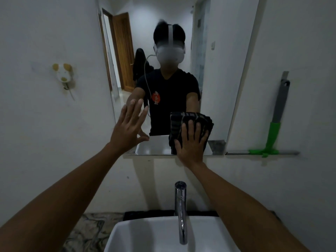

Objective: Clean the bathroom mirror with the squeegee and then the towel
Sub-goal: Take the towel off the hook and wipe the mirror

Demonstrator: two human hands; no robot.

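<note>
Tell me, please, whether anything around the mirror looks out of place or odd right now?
Mostly no. The squeegee leans tilted against the wall on the ledge right of the mirror, and the wall hook left of it looks stained yellow.

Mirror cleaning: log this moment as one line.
stage: towel wipe | right hand: flat, pressing towel on mirror lower edge | left hand: open, empty, at glass | squeegee: propped against wall, right
</note>
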